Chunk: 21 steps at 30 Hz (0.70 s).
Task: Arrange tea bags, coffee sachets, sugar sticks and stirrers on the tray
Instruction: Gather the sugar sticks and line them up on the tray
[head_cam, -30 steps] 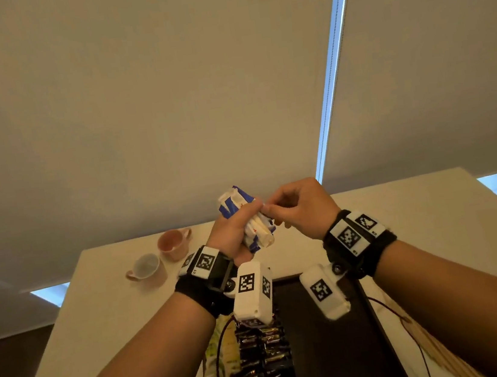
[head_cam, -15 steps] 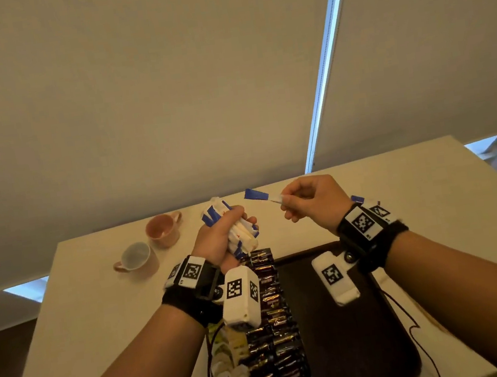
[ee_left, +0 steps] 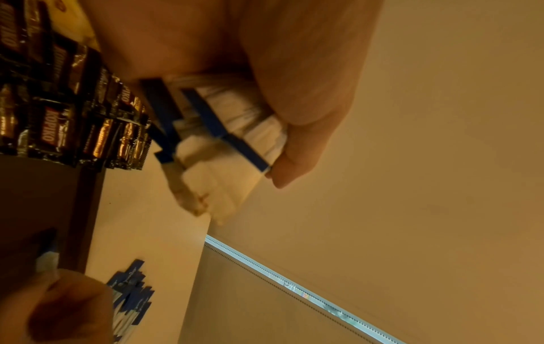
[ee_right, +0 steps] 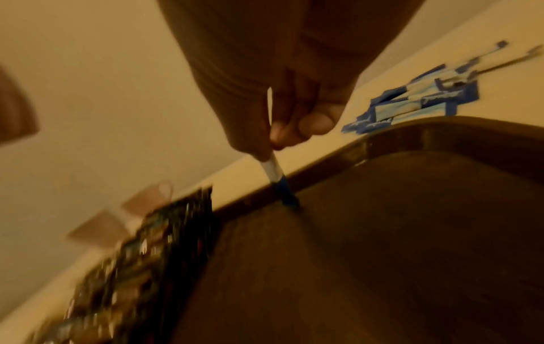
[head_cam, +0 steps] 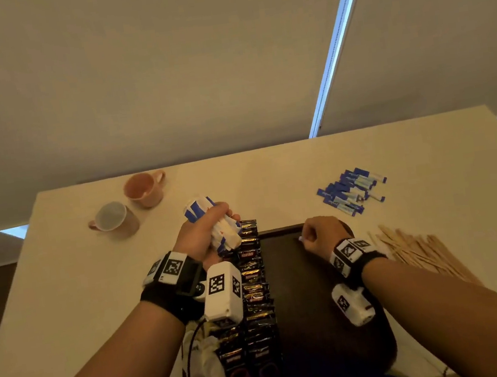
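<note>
Single sugar stick (ee_right: 275, 173) pinched near its top by right hand (head_cam: 321, 233), tip touching tray (head_cam: 302, 292) below; bundle (head_cam: 218, 224) clenched in left hand (head_cam: 202, 232); sticks judged light, thin, crushable; best gripped mid-length.

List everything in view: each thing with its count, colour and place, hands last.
tray: one, dark brown, on the table in front of the person.
coffee sachets: many, black and gold, in rows along the tray's left side.
tea bags: a few, whitish, at the tray's near left corner; count unclear.
bundle of sugar sticks: one, white and blue, in the left hand.
single sugar stick: one, white and blue, its tip touching the tray near the far rim.
loose sugar sticks: a pile, blue and white, on the table beyond the tray.
stirrers: a pile, pale wood, right of the tray.
cups: two, pink, far left.
table: one, cream.
left hand: grips the bundle.
right hand: pinches the single stick.
</note>
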Each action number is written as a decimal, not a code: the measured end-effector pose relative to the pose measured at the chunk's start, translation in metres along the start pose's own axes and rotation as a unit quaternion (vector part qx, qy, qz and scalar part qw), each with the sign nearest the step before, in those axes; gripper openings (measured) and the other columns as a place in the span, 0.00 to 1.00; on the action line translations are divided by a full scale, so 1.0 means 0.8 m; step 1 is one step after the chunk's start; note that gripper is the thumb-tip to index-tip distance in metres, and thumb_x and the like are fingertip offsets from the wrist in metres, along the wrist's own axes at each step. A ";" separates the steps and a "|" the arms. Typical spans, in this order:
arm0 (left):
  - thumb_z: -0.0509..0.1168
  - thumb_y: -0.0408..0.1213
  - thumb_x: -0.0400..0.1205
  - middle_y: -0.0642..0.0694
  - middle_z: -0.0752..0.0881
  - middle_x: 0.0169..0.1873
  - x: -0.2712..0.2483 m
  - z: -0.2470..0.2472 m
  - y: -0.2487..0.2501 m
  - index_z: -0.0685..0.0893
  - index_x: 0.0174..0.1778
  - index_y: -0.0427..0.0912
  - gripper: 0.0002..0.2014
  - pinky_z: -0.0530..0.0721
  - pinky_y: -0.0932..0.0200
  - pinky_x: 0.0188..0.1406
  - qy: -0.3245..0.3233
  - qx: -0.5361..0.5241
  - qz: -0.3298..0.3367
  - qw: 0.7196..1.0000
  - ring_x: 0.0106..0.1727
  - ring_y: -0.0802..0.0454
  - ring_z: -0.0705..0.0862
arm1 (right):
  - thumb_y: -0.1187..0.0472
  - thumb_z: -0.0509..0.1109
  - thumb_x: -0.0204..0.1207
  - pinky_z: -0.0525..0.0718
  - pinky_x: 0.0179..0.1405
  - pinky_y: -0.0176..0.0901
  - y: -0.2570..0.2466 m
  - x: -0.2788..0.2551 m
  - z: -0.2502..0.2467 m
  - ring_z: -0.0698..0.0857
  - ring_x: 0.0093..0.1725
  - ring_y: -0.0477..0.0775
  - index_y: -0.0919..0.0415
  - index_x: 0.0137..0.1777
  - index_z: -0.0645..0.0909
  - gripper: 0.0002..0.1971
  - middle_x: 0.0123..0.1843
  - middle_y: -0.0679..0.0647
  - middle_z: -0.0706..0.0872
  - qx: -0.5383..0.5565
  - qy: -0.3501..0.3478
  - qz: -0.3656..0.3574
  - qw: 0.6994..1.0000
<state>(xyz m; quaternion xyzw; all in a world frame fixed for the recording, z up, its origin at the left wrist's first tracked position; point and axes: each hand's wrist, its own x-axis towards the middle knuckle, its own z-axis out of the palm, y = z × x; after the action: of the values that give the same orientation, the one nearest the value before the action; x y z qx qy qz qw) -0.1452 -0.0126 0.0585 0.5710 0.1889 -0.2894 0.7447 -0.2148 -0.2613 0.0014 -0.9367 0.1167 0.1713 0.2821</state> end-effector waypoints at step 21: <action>0.68 0.37 0.83 0.42 0.89 0.37 0.003 0.010 -0.013 0.86 0.37 0.40 0.09 0.84 0.50 0.44 -0.007 0.024 -0.034 0.999 0.37 0.47 0.87 | 0.58 0.64 0.84 0.81 0.60 0.49 -0.010 0.032 0.024 0.82 0.61 0.61 0.62 0.64 0.86 0.14 0.63 0.60 0.83 -0.218 -0.211 -0.139 0.943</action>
<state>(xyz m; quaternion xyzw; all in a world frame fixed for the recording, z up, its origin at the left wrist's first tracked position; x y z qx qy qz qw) -0.1507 -0.0225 0.0518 0.5801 0.1960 -0.3228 0.7217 -0.1938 -0.2472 -0.0195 -0.9247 -0.1173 0.3449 0.1104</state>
